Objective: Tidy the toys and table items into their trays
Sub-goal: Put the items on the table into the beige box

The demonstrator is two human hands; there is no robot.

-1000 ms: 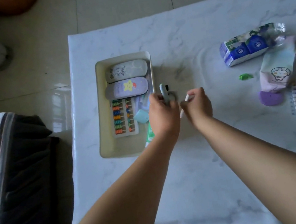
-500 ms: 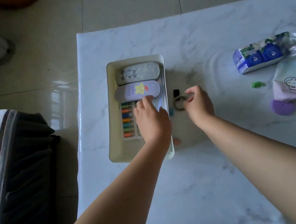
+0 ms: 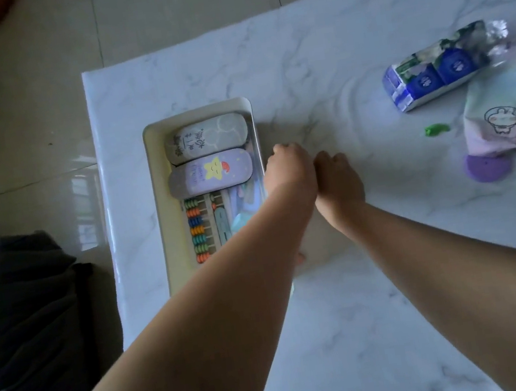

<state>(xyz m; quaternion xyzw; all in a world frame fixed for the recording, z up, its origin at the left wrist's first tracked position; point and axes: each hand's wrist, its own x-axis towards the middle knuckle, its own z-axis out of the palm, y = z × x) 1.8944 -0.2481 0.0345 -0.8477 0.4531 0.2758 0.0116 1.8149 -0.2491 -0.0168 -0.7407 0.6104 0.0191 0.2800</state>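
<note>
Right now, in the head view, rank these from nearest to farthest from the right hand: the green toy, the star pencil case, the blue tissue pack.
From the right hand:
1. Star pencil case, in the tray to its left.
2. Green toy, on the table to its right.
3. Blue tissue pack, far right, beyond the toy.

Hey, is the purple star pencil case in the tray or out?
In: the purple star pencil case lies inside the cream tray.
</note>
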